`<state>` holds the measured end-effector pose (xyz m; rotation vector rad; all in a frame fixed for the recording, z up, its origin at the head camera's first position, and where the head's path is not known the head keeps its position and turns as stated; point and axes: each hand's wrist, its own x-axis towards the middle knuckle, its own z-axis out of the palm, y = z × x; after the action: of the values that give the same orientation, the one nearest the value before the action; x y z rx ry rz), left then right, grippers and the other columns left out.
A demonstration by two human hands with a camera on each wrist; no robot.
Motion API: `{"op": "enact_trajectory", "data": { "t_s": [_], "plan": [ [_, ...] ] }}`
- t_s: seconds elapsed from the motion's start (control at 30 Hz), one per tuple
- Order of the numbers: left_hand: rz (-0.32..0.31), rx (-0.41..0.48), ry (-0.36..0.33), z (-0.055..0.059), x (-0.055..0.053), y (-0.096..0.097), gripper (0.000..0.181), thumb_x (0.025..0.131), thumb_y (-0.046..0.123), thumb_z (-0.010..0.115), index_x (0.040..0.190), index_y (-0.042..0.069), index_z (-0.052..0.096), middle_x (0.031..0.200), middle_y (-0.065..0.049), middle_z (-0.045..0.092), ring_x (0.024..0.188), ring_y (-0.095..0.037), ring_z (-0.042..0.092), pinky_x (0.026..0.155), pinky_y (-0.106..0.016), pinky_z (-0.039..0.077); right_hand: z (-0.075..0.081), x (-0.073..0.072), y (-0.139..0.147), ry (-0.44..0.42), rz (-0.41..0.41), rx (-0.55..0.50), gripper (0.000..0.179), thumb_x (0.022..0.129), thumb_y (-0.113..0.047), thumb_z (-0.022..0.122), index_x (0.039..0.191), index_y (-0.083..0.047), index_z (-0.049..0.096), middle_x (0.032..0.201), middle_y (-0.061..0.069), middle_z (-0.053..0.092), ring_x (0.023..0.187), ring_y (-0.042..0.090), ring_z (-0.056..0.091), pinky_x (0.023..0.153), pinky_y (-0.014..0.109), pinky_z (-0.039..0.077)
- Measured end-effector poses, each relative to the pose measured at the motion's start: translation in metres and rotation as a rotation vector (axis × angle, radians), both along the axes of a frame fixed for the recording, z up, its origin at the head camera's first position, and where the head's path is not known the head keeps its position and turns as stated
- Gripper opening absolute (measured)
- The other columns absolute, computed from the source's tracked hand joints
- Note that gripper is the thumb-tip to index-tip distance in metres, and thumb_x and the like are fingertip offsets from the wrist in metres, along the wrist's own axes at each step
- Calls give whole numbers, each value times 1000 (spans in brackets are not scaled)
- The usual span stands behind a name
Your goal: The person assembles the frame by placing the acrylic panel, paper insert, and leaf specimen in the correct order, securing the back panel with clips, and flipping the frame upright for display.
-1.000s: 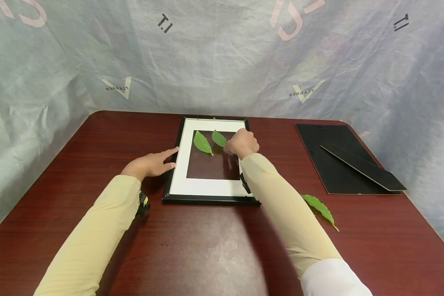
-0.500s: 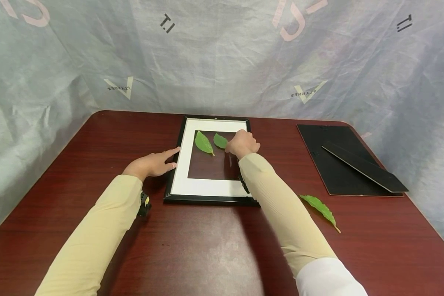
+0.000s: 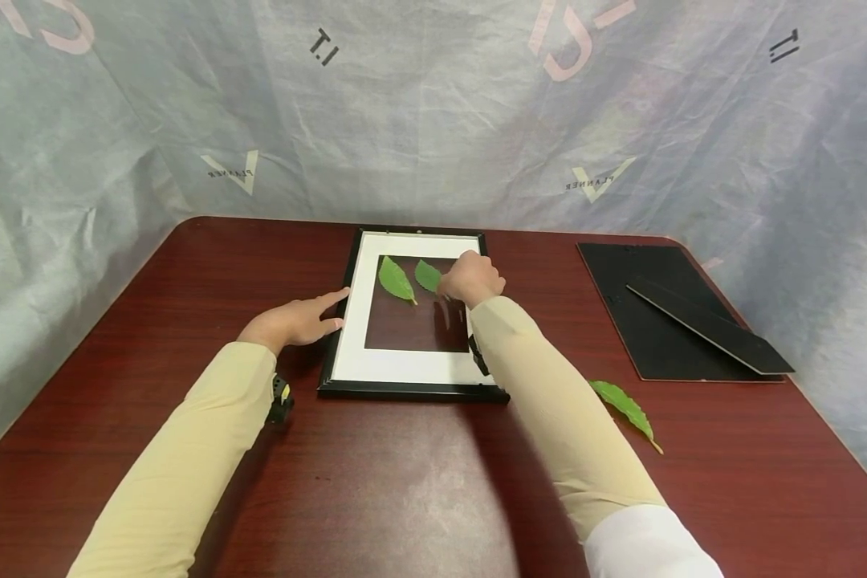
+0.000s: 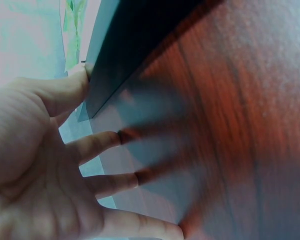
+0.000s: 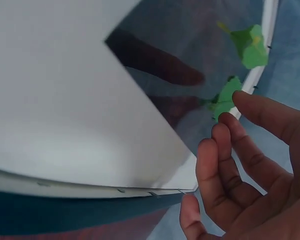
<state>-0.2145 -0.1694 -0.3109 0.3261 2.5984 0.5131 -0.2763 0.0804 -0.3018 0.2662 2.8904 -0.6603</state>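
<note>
A black picture frame (image 3: 412, 390) with a white mat (image 3: 405, 368) lies on the table, a dark rectangular opening in its middle. Two green leaves lie in the upper part of that opening: a larger leaf (image 3: 396, 279) at left and a smaller leaf (image 3: 427, 275) at right. My right hand (image 3: 473, 279) reaches over the frame's right side; in the right wrist view its thumb and index fingertip pinch at the smaller leaf (image 5: 223, 102). My left hand (image 3: 292, 321) touches the frame's left edge, and the left wrist view shows its fingers (image 4: 140, 223) spread out.
Right of my right forearm, another green leaf (image 3: 627, 411) rests on the reddish-brown table (image 3: 376, 498). A black backing board (image 3: 621, 273) with its stand flap (image 3: 715, 325) raised lies at far right. A pale printed sheet (image 3: 419, 112) hangs behind the table.
Both hands stay almost where they were. The leaves and the frame keep their places; only the head view shifts slightly.
</note>
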Motion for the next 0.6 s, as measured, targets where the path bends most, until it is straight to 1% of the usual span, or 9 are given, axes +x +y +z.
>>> {"op": "enact_trajectory", "data": {
  "t_s": [0.07,0.13,0.23,0.33,0.43,0.53,0.6],
  "plan": [
    [2,0,-1,0,0,0,65,112,26,42,164,8,9,164,-29,17,144,-51,31,117,-61,26,4,2,2,7,-1,-44,21,89,-28,76,92,-9,69,111,13,68,100,32,65,91,46,52],
    [7,-3,-3,0,-1,0,65,112,27,42,164,9,8,164,-29,17,144,-51,30,117,-61,26,7,3,4,11,4,-90,18,88,-26,77,87,-10,71,110,12,69,98,32,66,86,46,55],
    [16,-7,-6,-1,-1,1,65,112,28,42,165,11,8,164,-29,18,144,-51,30,116,-62,26,11,5,9,15,23,-150,16,87,-25,78,92,-10,78,116,11,69,103,33,65,86,46,55],
    [18,-10,-7,-1,-2,1,65,112,28,41,165,11,8,164,-29,18,144,-51,30,117,-62,26,14,4,16,5,51,-201,20,88,-24,78,101,-9,80,121,11,70,109,33,65,91,46,54],
    [18,-9,-11,-1,-2,1,65,112,27,41,165,11,7,164,-28,17,144,-51,30,117,-62,25,17,5,21,-8,65,-275,22,89,-23,78,105,-8,80,118,13,72,111,31,66,94,46,53],
    [16,-6,-15,-1,-1,1,65,112,27,41,165,11,7,164,-28,17,144,-51,31,116,-62,26,21,8,25,-16,75,-346,23,90,-22,76,106,-6,79,112,16,74,110,31,67,96,46,52],
    [13,-4,-15,-1,-1,0,66,112,27,42,164,10,7,164,-29,17,144,-51,31,116,-63,26,24,10,29,-16,85,-379,23,92,-23,75,107,-7,79,114,16,73,111,31,66,98,47,50]
  ]
}}
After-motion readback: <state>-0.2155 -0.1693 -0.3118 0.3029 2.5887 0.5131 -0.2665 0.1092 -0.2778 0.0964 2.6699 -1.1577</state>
